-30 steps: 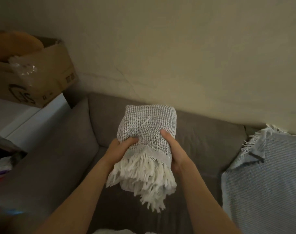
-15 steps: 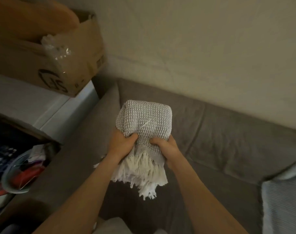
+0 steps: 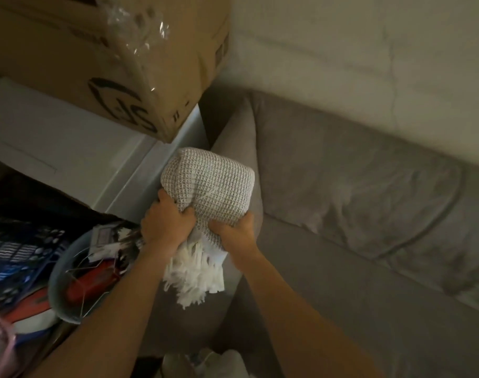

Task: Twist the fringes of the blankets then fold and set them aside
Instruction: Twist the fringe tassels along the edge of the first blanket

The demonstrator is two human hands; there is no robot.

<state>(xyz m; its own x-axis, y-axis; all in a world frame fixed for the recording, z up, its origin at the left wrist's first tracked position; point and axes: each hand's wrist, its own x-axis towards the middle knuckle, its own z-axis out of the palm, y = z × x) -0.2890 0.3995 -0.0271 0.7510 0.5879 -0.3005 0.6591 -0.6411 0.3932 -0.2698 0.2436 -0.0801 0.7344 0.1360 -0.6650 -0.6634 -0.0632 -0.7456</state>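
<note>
Right: I see the sofa seat (image 3: 342, 309) bare, with wide room to pass.
Left: the cabinet (image 3: 69, 148) stands close beside the sofa arm (image 3: 235, 132).
Up left: the box (image 3: 123, 64) overhangs the cabinet, near the blanket (image 3: 213, 181) that my left hand (image 3: 167, 227) and right hand (image 3: 235, 233) grip.
Low left: a tub (image 3: 54, 285) of clutter blocks the way.
Behind: the wall (image 3: 342, 50) closes it.

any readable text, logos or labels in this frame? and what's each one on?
"SF", likely: big black logo, seen upside down, on the cardboard box.
Small black marks beside the logo: too small to read.
White tag in the basin: blurred, unreadable.
Blanket: no text.
</note>
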